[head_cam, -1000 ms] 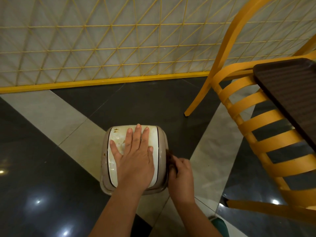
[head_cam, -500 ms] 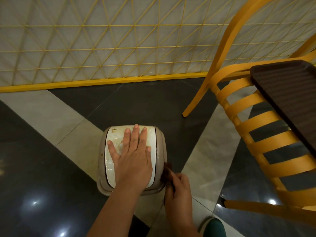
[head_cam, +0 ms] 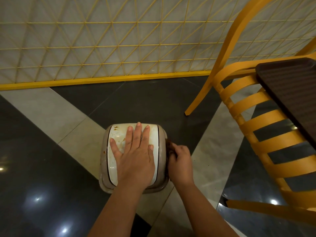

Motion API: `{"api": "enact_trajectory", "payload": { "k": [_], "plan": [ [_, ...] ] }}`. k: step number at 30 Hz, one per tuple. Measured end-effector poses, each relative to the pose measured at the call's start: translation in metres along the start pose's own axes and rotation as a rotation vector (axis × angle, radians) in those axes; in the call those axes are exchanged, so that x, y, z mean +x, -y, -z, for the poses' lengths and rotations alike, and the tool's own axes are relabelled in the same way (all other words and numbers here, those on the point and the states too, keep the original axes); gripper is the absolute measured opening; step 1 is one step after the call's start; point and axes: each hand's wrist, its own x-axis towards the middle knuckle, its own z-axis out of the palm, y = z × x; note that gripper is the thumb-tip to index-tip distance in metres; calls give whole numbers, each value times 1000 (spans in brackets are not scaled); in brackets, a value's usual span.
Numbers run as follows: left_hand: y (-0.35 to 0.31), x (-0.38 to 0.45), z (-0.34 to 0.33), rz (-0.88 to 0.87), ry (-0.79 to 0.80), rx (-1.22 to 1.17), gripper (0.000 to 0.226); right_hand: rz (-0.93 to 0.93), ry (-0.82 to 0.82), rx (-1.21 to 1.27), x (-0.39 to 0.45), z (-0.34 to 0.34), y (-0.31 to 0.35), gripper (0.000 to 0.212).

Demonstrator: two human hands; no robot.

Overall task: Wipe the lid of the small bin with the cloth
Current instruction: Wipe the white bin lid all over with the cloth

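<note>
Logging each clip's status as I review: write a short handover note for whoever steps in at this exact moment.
Left hand: flat, fingers straight, pressing down on the white lid of the small bin, steadying it.
Right hand: grip closed on the dark brown cloth, held against the bin's right side rim.
Done: hard to judge; the cloth is at the rim only.
Left: brown stains show at the lid's far left corner and left edge; wipe the lid top, moving the left hand aside.
</note>
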Motion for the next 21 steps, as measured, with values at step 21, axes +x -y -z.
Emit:
{"api": "enact_trajectory", "payload": {
  "k": [21],
  "plan": [
    [-2, 0, 2, 17, 25, 9, 57, 46, 5, -92, -18, 6, -13, 34]
  ]
}}
